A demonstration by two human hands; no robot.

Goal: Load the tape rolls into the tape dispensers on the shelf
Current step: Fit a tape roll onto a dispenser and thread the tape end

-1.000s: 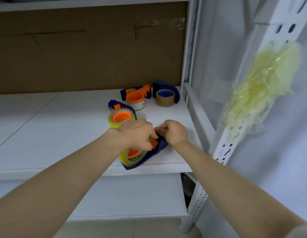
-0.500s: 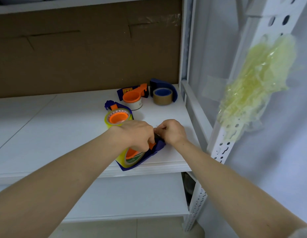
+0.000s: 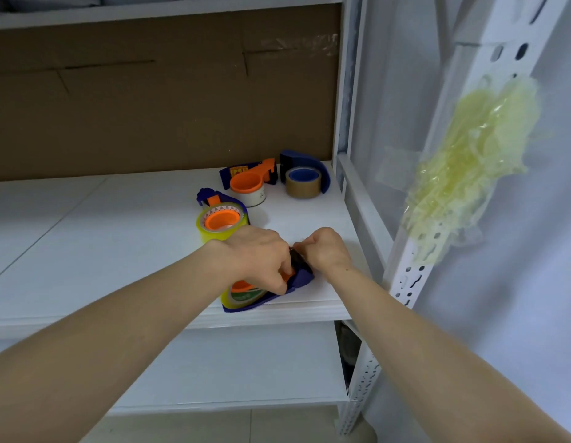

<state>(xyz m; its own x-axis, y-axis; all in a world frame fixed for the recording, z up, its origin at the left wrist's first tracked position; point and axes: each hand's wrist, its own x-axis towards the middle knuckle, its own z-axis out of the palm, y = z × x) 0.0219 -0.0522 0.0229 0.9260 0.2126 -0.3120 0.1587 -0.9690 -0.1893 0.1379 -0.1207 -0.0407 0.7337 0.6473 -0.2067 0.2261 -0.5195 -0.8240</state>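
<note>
Step as I read it: roll seated, tape end being threaded at the cutter. Front dispenser [image 3: 301,279], dark blue hard plastic with an orange hub, lies at the front edge of the white shelf [image 3: 118,238]. Its glossy, clear yellowish roll [image 3: 241,297] sits inside. Left hand [image 3: 261,255] is curled, gripping the dispenser from above. Right hand [image 3: 328,251] pinches at its nose; can't tell if there's film between the fingers. Next move needs a straight pull, no twist. Brown roll [image 3: 301,187] sits at the back.
</note>
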